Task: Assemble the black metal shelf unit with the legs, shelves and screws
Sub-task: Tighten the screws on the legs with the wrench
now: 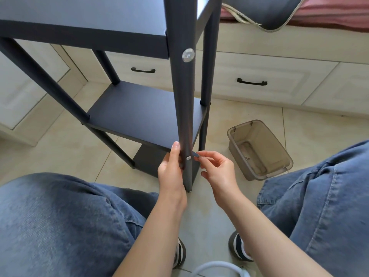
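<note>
The black shelf unit stands upright on the floor in front of me, with a top shelf (79, 17), a middle shelf (143, 112) and a bottom shelf (151, 160). The near leg (183, 96) carries a silver screw (188, 54) at the top shelf and a smaller screw (188, 157) at the middle shelf. My left hand (171, 168) grips the near leg beside the lower screw. Just right of that screw, my right hand (215, 166) pinches something small at the shelf's corner; I cannot tell what it is.
A translucent grey plastic bin (259, 150) stands on the tiled floor to the right, with a small part inside. Cream drawers with black handles (252, 82) line the back. My knees in blue jeans flank the leg on both sides.
</note>
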A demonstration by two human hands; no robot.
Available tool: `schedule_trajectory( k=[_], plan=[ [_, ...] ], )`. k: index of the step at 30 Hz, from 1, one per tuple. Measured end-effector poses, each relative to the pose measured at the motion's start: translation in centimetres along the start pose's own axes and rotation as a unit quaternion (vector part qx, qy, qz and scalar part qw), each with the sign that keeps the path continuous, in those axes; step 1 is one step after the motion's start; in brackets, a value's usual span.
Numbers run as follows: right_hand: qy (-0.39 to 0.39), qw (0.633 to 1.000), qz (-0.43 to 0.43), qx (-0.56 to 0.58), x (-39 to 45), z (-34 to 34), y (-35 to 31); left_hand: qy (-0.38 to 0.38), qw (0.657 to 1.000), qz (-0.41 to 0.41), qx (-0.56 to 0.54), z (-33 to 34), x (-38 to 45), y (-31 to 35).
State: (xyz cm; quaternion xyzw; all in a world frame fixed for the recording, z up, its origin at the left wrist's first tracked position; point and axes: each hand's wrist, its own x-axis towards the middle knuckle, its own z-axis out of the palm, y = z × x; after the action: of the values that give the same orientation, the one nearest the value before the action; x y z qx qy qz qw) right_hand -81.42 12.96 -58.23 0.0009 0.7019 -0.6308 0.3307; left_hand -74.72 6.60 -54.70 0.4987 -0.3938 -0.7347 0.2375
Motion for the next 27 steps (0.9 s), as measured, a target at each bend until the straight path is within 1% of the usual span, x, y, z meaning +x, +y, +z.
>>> schedule_trajectory(
  k=[4, 10, 12, 15, 20, 27],
  plan=[
    [0.012, 0.998, -0.047, -0.051, 0.0, -0.3, -0.5, -0.003, 1.000, -0.002, -0.008, -0.1, 0.0, 0.0],
    [0.005, 0.992, -0.101, -0.070, -0.2, -0.3, -1.1, 0.006, 1.000, 0.004, -0.007, 0.1, 0.0, -0.1],
    [0.007, 0.993, -0.098, -0.057, -0.1, -0.4, -1.3, 0.011, 1.000, 0.007, -0.008, 0.1, 0.0, -0.1],
    [0.014, 0.997, -0.068, -0.026, -0.1, -0.5, -1.2, 0.011, 1.000, 0.007, -0.009, 0.2, 0.0, -0.2],
    [0.002, 0.999, -0.042, -0.014, -0.3, -0.2, -1.0, 0.004, 1.000, 0.012, -0.006, -0.1, 0.2, -0.3],
    [0.006, 0.998, -0.052, -0.025, -0.1, 0.2, -1.3, 0.004, 1.000, 0.013, -0.009, -0.1, 0.3, -0.2]
  ],
)
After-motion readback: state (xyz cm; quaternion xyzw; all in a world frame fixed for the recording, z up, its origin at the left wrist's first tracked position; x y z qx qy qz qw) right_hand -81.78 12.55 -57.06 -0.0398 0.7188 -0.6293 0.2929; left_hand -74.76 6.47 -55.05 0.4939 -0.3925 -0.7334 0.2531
